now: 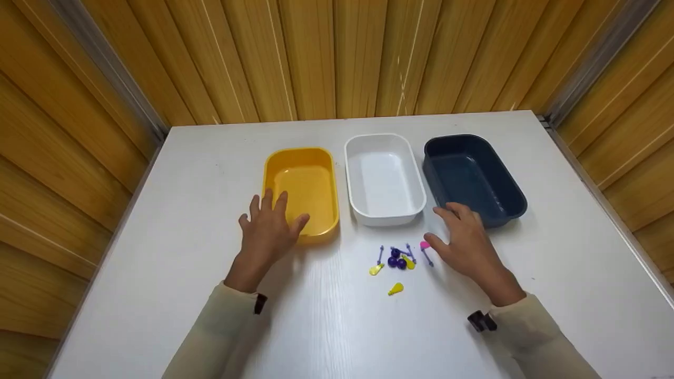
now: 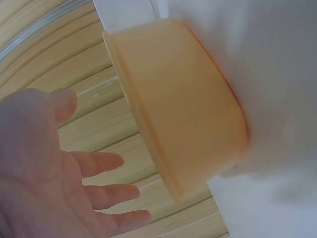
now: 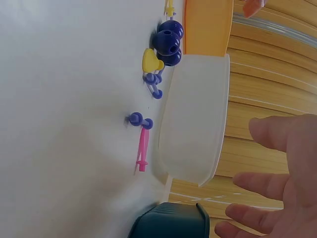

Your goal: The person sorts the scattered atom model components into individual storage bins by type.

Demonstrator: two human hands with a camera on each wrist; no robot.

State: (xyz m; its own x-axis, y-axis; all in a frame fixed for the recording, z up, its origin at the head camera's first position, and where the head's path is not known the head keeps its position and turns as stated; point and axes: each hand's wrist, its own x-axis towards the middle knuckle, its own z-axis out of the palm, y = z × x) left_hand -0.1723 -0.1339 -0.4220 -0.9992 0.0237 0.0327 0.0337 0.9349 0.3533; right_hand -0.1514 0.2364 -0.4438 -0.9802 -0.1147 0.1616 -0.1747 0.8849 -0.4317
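Observation:
Over the near left part of a yellow tub [image 1: 326, 223] hovers my left hand [image 1: 268, 231], fingers spread and holding nothing; the left wrist view shows it apart from the tub's wall [image 2: 173, 99]. My right hand [image 1: 466, 247] is held above the table by the near end of a dark blue tub [image 1: 505, 213], its fingers loosely bent around nothing. Left of it lie small plastic pieces: dark purple balls with holes [image 3: 167, 42], purple rods with knobbed ends [image 1: 380, 255], yellow paddle-shaped pieces [image 1: 396, 288] and a pink piece [image 3: 142, 148], partly under a purple rod in the head view.
A white tub [image 1: 387, 216] stands between the yellow and dark blue ones, all on a white table [image 1: 326, 326]. Wood-look panel walls [image 1: 310, 58] rise behind the table and at both sides.

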